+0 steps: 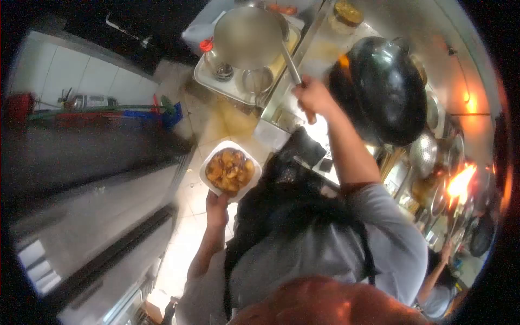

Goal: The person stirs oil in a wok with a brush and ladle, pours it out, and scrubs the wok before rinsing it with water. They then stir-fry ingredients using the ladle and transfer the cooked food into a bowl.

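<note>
My left hand point(218, 208) grips the edge of a white square bowl point(257, 172) with rounded corners. Chunky brown food point(229, 170) in sauce fills the bowl, held out over the tiled floor. Up ahead, my right hand point(314, 97) is closed around the wooden end of a long metal handle point(291, 64). That handle runs up to the rim of a wide round shape point(249, 37), blurred, so I cannot tell whether it is a strainer or a pan. Beneath it lies a white tray point(238, 95) carrying a red-capped bottle point(208, 53).
Large black woks point(387, 92) stand right of my right forearm. A perforated skimmer point(424, 151) and other utensils lie farther right. Flames point(461, 184) rise near another person's arm point(439, 271) at lower right. A jar point(348, 13) stands at the top; a dark counter point(97, 135) runs along the left.
</note>
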`<state>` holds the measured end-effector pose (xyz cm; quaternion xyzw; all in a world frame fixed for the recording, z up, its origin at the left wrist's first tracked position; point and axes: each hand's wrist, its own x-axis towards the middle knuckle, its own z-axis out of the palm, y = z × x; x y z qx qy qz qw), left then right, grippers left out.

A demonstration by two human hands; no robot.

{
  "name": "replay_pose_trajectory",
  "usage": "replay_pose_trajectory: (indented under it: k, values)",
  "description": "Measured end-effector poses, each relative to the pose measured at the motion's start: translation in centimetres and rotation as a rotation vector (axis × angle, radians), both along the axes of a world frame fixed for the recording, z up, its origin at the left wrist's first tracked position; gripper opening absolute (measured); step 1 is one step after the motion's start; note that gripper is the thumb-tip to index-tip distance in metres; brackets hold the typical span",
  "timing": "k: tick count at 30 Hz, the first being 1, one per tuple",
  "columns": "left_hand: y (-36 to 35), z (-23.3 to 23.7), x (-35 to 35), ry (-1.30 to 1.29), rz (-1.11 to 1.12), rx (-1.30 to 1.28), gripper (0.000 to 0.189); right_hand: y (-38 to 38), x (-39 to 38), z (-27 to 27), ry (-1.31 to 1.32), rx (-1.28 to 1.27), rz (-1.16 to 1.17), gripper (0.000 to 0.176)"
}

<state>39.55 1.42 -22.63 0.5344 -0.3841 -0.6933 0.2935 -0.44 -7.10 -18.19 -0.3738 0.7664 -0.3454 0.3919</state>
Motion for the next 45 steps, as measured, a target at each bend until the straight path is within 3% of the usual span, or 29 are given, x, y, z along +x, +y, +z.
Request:
replay_pose_trajectory:
  k: [3, 4, 7, 9, 11, 13, 15, 20, 23, 24, 26, 30, 32, 35, 40, 42, 43, 45]
  values:
    - [0.8, 0.0, -1.4, 0.053, 0.018, -0.017, 0.047, -1.3, -1.5, -0.9, 0.2, 0.056, 0.135, 0.029]
    - [1.1, 0.3, -2.0, 0.034, 0.032, 0.017, 0.048, -2.6, -2.0, -4.3, 0.323, -0.009, 0.156, 0.032]
    - [2.7, 0.2, -2.8, 0.019, 0.071, 0.035, 0.048, -4.2, -1.6, -2.5, 0.269, 0.061, 0.226, 0.032]
    - [3.8, 0.7, -3.3, 0.019, 0.097, 0.031, 0.048, -4.7, -1.7, -1.8, 0.13, 0.078, 0.236, 0.026]
    - [5.0, 0.9, -3.8, 0.065, 0.157, 0.022, 0.048, -4.6, -2.4, -2.5, -0.653, -0.047, -0.063, 0.017]
    - [5.7, 0.9, -3.8, -0.008, 0.114, -0.022, 0.048, -3.6, -3.3, -2.0, -0.71, -0.044, -0.078, 0.01]
    - [5.8, 0.6, -3.8, -0.006, 0.104, -0.02, 0.048, -2.0, -4.1, -1.2, -1.013, -0.153, -0.11, 0.01]
    - [3.1, 1.7, -6.9, -0.019, 0.027, -0.008, 0.047, 4.8, -5.8, 4.6, -1.081, -0.195, -0.162, 0.015]
    - [-0.3, 3.0, -11.1, -0.01, 0.005, -0.065, 0.046, 10.2, -6.7, 7.3, -1.064, -0.259, -0.161, 0.028]
    - [-1.8, 1.9, -11.8, -0.09, -0.119, -0.152, 0.042, 12.1, -6.9, 8.5, -1.036, -0.253, -0.163, 0.034]
    - [-4.9, -5.0, -13.1, -0.006, -0.247, -0.412, 0.039, 15.6, -7.1, 10.6, -1.007, -0.246, -0.182, 0.04]
    - [-7.4, 2.9, -22.4, -0.052, -0.425, -0.465, 0.034, 22.6, -7.4, 14.6, -0.76, -0.318, -0.144, 0.044]
    - [-8.6, 3.8, -27.0, 0.051, -0.286, -0.073, 0.031, 25.6, -7.3, 16.4, -0.73, -0.277, -0.201, 0.048]
    - [-9.3, 5.3, -33.5, -0.007, -0.404, -0.077, 0.027, 29.6, -6.6, 18.3, -0.667, -0.236, -0.272, 0.047]
    - [-9.1, 3.1, -43.3, 0.073, -0.589, 0.0, 0.028, 34.5, -5.4, 19.2, -0.436, -0.064, -0.351, 0.05]
    - [-8.3, 2.0, -46.4, 0.018, -0.631, -0.038, 0.027, 36.6, -5.2, 18.0, -0.12, 0.098, -0.393, 0.056]
    - [-8.0, 1.5, -47.7, -0.04, -0.646, -0.077, 0.026, 37.4, -4.9, 17.1, -0.118, 0.094, -0.414, 0.056]
    - [-7.0, 1.0, -49.8, -0.107, -0.666, -0.173, 0.025, 38.7, -4.5, 15.1, 0.318, 0.256, -0.412, 0.06]
